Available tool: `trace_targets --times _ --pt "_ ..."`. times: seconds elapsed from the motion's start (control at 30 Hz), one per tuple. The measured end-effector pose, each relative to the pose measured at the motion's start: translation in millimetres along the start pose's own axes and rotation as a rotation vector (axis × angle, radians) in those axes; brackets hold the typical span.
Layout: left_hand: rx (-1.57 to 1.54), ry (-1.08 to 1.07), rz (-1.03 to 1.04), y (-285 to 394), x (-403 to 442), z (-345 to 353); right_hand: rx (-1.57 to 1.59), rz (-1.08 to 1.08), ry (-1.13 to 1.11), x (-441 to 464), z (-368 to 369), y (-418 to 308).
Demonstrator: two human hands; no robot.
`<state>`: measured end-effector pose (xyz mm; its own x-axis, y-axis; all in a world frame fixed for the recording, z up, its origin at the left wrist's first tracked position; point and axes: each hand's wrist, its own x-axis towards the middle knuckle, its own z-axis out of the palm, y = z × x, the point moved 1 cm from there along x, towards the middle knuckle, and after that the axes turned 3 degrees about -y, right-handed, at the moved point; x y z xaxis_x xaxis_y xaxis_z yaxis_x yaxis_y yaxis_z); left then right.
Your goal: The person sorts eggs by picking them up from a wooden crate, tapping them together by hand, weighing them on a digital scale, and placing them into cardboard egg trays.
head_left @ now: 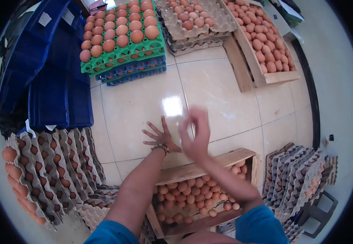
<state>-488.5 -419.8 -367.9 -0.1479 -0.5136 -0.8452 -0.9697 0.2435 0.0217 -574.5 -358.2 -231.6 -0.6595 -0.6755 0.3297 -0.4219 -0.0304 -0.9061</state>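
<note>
The person's left hand (160, 136) is open wide above the tiled floor (135, 103), its fingers fanned apart and a bracelet (161, 148) circling the wrist; whether it touches the tile cannot be told. Just beside it, the right hand (196, 132) is blurred, its fingers bent and curving toward the thumb, and the blur makes it impossible to tell whether they close on anything. Both forearms reach out from blue sleeves, the right one passing over the near wooden crate (241, 157). Inside that crate, close to the person's body, brown eggs (190, 199) lie loose, heaped most thickly toward the far board. Beyond the hands stand a green tray (156, 49) loaded with eggs, stacked on blue ones, and, farther right, a second egg-filled crate (280, 77).
</note>
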Motion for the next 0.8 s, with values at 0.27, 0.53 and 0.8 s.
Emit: trace_targets --times 0.27,0.53,0.8 --pt "-0.024 0.049 0.081 -6.4 -5.2 5.7 0.261 1.049 -0.229 -251.7 -80.4 -156.4" --pt "-0.035 0.139 0.107 -11.7 -8.2 15.3 0.076 0.92 -0.417 -295.7 -146.5 -217.8" --pt "0.034 0.158 0.257 -33.4 20.7 14.9 0.033 0.75 -0.409 -398.0 -188.8 -288.4"
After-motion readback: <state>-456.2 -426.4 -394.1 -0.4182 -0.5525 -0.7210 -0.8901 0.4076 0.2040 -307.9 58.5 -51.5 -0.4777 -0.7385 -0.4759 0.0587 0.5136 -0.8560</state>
